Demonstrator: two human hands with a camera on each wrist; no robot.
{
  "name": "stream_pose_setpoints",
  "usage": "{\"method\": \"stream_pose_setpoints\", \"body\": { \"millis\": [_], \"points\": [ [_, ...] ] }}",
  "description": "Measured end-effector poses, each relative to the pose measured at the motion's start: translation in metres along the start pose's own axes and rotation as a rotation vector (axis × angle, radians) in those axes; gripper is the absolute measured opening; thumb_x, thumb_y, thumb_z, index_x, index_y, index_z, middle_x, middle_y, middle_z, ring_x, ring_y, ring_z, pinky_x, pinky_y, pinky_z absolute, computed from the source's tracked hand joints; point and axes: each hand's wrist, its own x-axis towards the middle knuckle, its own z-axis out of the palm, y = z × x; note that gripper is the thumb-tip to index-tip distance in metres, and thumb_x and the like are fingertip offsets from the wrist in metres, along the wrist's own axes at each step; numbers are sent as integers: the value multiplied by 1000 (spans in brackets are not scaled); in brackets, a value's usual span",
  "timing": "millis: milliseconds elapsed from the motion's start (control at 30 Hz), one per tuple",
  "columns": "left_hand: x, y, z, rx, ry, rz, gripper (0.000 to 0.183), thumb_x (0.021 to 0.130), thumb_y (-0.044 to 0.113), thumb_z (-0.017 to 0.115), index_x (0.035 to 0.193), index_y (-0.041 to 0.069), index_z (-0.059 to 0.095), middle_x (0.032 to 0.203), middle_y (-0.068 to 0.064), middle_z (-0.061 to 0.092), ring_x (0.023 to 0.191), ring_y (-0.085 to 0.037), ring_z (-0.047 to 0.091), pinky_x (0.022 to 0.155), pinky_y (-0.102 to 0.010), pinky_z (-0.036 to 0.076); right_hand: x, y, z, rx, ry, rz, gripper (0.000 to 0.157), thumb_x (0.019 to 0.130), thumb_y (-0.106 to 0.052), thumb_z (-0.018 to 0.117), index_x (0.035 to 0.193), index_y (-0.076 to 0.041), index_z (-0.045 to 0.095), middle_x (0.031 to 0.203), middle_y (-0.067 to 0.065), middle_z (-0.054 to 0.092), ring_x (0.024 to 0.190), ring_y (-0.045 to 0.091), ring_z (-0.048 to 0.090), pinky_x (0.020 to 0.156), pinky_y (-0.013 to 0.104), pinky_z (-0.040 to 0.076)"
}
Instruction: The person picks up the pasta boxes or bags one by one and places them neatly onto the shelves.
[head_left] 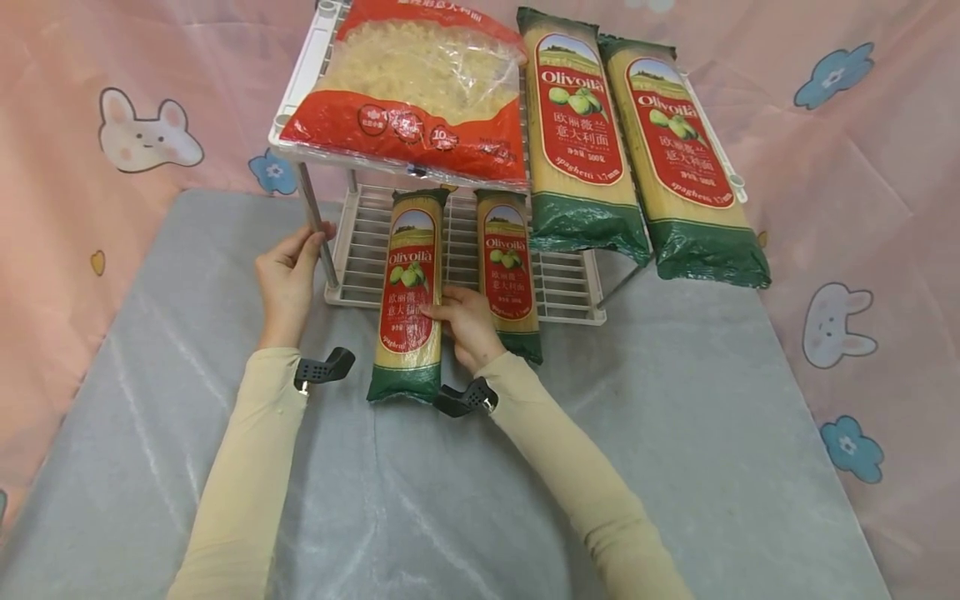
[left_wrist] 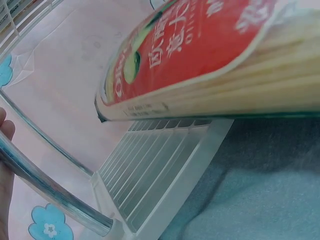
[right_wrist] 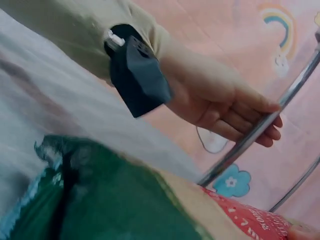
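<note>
In the head view my left hand grips the left metal post of a two-tier white rack; the right wrist view shows its thumb and fingers round that post. My right hand holds a pack of spaghetti by its right side, thumb on the front. That pack slants over the lower shelf, its green end sticking out past the front edge. In the left wrist view the pack is above the shelf slats. A second spaghetti pack lies on the lower shelf, right of my hand.
The upper shelf bears a red bag of pasta and two more spaghetti packs whose green ends overhang its front. Grey cloth covers the table, and a pink patterned curtain hangs behind.
</note>
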Motion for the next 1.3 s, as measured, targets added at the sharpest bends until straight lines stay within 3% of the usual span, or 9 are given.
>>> {"method": "stream_pose_setpoints", "body": {
  "millis": [333, 700, 833, 1100, 1300],
  "points": [
    [-1, 1, 1, 24, -2, -2, 27, 91, 17, 62, 108, -3, 69, 103, -14, 69, 98, -7, 64, 93, -28, 48, 22, -7, 0, -71, 57, -19, 36, 83, 4, 67, 118, 9, 59, 105, 22, 65, 76, 16, 63, 66, 26, 53],
    [-3, 0, 3, 10, -9, 18, 27, 91, 17, 62, 108, -3, 69, 102, -13, 70, 96, -6, 64, 93, -28, 49, 40, -25, -2, -203, 55, 26, 32, 86, -1, 66, 117, 5, 62, 106, 19, 66, 86, 21, 62, 82, 35, 52],
    [-3, -1, 1, 0, -6, 15, 27, 91, 16, 62, 108, -4, 69, 100, -8, 71, 96, -6, 64, 93, -28, 48, 46, -31, 1, -318, 47, 34, 30, 87, -1, 65, 116, 6, 62, 106, 20, 66, 90, 27, 63, 81, 38, 53],
    [-3, 0, -3, 12, 4, 29, 26, 92, 15, 61, 108, -5, 69, 103, -14, 69, 95, -5, 64, 93, -28, 48, 56, -32, 7, -782, 57, -29, 20, 89, -10, 65, 104, 2, 66, 97, 15, 68, 81, 22, 60, 70, 32, 50],
    [1, -2, -6, 40, -48, 13, 28, 93, 15, 60, 111, -4, 67, 104, -13, 69, 97, -4, 63, 94, -27, 48, 59, -27, 2, -844, 85, -65, 31, 85, -13, 69, 112, 1, 63, 104, 14, 66, 94, 27, 60, 81, 40, 51]
  ]
}}
